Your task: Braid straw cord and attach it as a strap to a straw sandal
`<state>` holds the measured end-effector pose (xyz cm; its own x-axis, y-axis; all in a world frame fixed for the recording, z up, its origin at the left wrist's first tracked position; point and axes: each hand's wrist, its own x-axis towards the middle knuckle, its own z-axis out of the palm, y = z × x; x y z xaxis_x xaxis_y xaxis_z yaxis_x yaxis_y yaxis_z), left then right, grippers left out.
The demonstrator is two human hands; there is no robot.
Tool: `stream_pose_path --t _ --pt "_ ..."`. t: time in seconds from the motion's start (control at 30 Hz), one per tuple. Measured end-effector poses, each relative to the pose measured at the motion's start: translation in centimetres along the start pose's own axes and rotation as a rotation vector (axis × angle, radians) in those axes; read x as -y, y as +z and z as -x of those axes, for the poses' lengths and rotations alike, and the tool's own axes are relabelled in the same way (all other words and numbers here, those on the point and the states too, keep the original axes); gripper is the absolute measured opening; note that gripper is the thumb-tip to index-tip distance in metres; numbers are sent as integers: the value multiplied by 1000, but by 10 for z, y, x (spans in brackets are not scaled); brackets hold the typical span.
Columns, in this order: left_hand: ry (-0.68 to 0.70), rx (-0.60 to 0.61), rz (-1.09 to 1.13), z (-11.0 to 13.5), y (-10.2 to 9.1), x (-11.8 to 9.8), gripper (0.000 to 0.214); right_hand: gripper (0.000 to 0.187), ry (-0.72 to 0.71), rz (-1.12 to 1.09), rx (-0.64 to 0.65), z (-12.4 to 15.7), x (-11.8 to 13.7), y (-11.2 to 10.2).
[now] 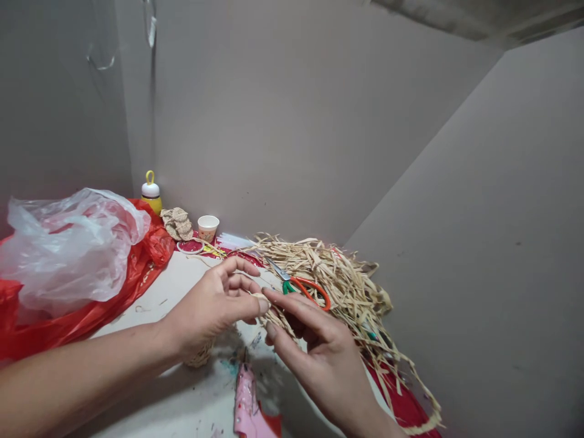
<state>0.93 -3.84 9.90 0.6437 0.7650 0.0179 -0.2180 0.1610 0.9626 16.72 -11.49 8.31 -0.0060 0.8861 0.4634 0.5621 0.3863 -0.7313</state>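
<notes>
A braided raffia strip (pixel 277 319) spans the gap between my two hands above the table. My left hand (pixel 218 305) pinches its upper end between thumb and fingers. My right hand (pixel 319 344) grips the strip lower down, thumb and fingertips closed on it, with part of it hidden by the palm. Below my left wrist hangs or lies more woven raffia (pixel 201 354), mostly covered. A pink glue gun (pixel 249 398) lies just beneath the hands. Behind my right hand are scissors (pixel 310 289) with orange and green handles, resting against a raffia heap (pixel 335 277).
On the left, a clear plastic bag (pixel 77 249) lies over a red bag (pixel 157 243). Along the back wall stand a yellow bottle (pixel 151 196), round woven pieces (pixel 177 224), a paper cup (pixel 208 227) and white glue sticks (pixel 235 241). Walls enclose the table (pixel 155 304).
</notes>
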Motion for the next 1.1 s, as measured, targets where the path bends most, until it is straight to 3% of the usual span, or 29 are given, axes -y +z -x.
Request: stream_pose_path --t 0.2,0.4,0.53,0.67,0.9,1.1 --pt "-24 29 -15 -3 1 2 27 40 -75 74 -20 -1 2 1" --pt "7 90 -11 -2 -1 2 29 35 3 31 -48 -2 -1 1" --pt "54 21 -15 -1 2 5 35 38 140 -69 -66 -5 -4 1" --pt "16 -6 11 -3 7 16 23 41 253 -173 -85 -8 -7 4" --pt "-6 -30 85 -12 3 33 10 43 223 -62 -56 -6 -14 11" --pt "-17 -65 116 -17 -2 25 14 49 201 -15 -4 -14 -14 6"
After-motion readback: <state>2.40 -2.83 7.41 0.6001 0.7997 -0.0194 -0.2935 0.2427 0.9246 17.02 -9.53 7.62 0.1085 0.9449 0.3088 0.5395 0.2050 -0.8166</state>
